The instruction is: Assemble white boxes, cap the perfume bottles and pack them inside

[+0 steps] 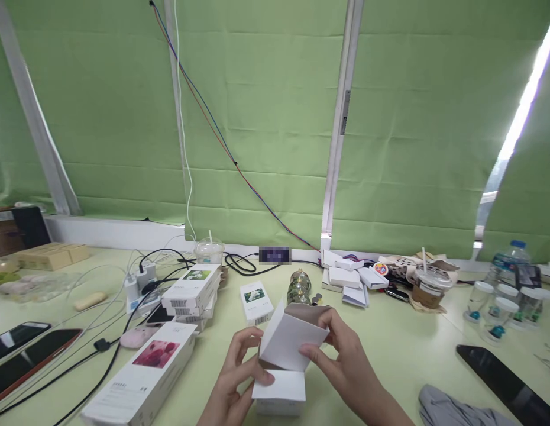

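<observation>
Over the bench (pixel 403 337), I hold the white box (pixel 286 355) directly before me; my right hand (pixel 346 355) pinches its raised panel (pixel 293 337) between thumb and fingers; my left hand (pixel 242 361) grips the lower part (pixel 284 387), one fingertip on top; light, even pressure should avoid creases.

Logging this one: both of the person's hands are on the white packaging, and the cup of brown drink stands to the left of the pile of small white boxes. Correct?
Not quite: the cup of brown drink stands to the right of the pile of small white boxes, as the head view shows. The rest holds: left hand and right hand are on the white packaging.
</observation>
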`<state>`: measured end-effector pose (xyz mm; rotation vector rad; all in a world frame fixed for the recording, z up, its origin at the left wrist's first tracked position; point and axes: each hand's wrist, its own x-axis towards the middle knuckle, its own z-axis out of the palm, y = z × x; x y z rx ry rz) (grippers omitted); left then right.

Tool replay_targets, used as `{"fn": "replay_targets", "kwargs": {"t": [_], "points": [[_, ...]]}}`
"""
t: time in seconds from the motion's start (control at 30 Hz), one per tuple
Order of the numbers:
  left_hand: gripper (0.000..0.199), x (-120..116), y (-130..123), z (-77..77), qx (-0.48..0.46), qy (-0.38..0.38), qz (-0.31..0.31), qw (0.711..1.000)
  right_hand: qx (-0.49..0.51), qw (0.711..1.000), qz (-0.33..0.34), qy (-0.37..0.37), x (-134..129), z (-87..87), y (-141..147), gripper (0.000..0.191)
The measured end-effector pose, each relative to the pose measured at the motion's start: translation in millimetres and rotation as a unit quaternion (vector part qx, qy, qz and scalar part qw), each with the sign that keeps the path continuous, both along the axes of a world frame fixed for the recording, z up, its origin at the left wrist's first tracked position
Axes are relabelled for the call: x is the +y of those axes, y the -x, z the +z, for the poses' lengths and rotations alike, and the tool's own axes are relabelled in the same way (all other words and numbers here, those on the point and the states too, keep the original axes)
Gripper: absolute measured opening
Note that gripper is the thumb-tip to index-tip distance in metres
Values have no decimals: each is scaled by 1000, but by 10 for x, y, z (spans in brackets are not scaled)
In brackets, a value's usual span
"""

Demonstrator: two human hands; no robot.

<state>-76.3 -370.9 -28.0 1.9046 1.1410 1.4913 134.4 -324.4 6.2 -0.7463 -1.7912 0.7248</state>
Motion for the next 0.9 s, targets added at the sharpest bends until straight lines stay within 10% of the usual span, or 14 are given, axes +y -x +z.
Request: {"fn": "replay_targets", "kwargs": {"t": [0.9], "points": [[17,66,88,-80,69,-9,-45,997,-219,975,-4,-44,-211,253,61,19]]}}
